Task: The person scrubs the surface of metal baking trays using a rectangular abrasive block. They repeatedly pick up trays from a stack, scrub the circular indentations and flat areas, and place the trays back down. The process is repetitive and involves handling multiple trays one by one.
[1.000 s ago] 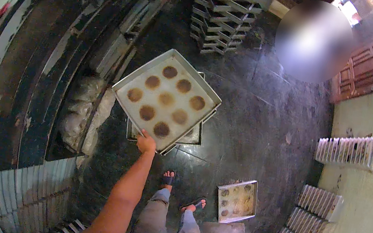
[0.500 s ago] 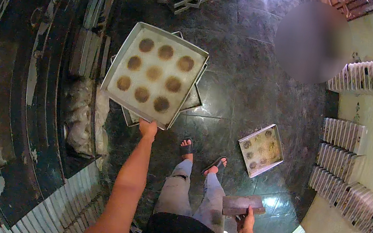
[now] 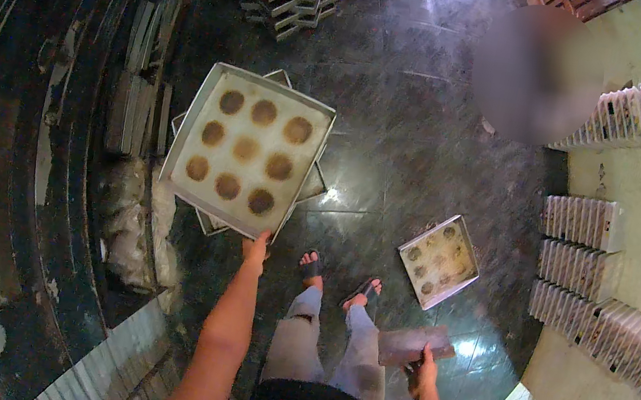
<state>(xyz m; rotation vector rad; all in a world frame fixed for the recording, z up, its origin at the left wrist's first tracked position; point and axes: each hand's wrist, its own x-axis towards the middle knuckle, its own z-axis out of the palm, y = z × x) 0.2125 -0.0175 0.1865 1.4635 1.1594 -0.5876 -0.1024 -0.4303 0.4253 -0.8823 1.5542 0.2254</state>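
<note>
Square tray [image 3: 254, 132], nine brown rounds showing, sits over crossed trays [image 3: 313, 185]; resting or raised, can't tell! Left hand [image 3: 255, 249] pinching near rim, right hand [image 3: 424, 372] clasping brown slab [image 3: 406, 345]. Several trays piled already; spotted tray [image 3: 451, 291] lies apart on floor [image 3: 380, 155], unstacked. Versus earlier frame: view shifted slightly, both grips unchanged.

From head height, the fisheye view looks down on the dark floor [image 3: 396, 158].
</note>
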